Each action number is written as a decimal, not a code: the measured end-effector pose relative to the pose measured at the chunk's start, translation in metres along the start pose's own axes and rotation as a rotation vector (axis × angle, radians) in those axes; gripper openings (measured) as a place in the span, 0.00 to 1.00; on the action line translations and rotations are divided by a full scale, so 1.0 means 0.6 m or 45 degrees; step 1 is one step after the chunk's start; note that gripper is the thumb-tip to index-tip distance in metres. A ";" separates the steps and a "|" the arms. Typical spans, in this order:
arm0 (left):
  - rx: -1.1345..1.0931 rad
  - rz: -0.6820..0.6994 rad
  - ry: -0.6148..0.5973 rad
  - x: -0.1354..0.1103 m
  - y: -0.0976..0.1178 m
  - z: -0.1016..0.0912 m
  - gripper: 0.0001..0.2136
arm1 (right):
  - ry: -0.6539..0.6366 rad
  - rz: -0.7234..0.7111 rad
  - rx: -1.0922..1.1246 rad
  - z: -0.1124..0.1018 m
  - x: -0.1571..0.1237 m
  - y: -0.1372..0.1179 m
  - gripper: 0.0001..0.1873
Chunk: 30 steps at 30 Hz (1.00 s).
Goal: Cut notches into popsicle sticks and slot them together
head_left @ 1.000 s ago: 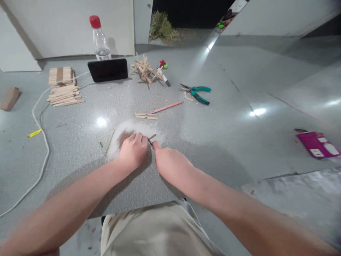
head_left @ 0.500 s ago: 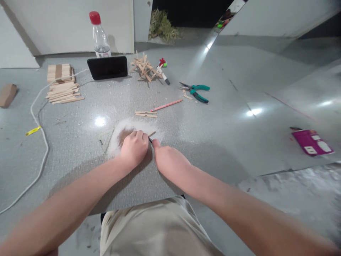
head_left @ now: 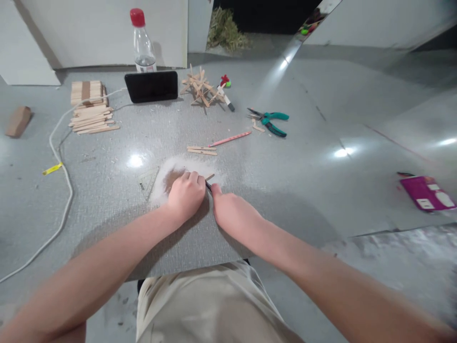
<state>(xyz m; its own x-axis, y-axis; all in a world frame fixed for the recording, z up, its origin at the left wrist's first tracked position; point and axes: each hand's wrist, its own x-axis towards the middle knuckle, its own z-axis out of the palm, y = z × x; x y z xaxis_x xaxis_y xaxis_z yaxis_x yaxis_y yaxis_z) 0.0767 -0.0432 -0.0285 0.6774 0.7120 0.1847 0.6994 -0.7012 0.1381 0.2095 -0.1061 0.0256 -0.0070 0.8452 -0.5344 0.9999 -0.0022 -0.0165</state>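
Observation:
My left hand (head_left: 187, 193) is closed and pressed down on a wooden craft stick (head_left: 210, 176), whose end pokes out past the knuckles. In my right hand (head_left: 232, 209), closed with the thumb on top, is a slim dark tool (head_left: 208, 186) like a knife; its tip meets the stick beside my left fingers, and most of it is hidden. Under the left hand lies a white powdery patch (head_left: 162, 178) with a brown area. A clear set square (head_left: 147, 183) rests at its left, and two marked craft sticks (head_left: 202, 150) lie just beyond.
A pink pencil (head_left: 230, 138), teal-handled pliers (head_left: 269, 121) and a craft-stick structure (head_left: 202, 88) lie farther back. Stacked sticks (head_left: 93, 119), a phone (head_left: 152, 87) and a bottle (head_left: 144, 45) stand behind. A white cable (head_left: 67, 205) runs along the left; a purple packet (head_left: 424, 193) lies right.
The whole view has shifted slightly, so things appear a little farther right. Both hands keep their grips on the stick and the dark tool, with little visible movement.

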 end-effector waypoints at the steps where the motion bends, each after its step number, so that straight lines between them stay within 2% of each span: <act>1: 0.006 -0.006 -0.007 0.001 0.000 0.000 0.12 | 0.000 -0.007 0.004 -0.004 0.000 0.001 0.23; 16: 0.039 -0.070 -0.163 0.006 0.009 -0.016 0.13 | 0.009 0.009 -0.011 -0.007 -0.001 0.000 0.23; 30: 0.037 -0.091 -0.205 0.006 0.012 -0.021 0.13 | 0.072 -0.016 0.011 0.012 0.000 0.002 0.24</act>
<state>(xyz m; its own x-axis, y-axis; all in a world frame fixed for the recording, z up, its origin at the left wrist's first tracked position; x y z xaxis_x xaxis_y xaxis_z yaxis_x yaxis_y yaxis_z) 0.0812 -0.0462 -0.0148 0.6515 0.7584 0.0169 0.7521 -0.6487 0.1165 0.2107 -0.1100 0.0192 -0.0186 0.8742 -0.4852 0.9995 0.0046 -0.0301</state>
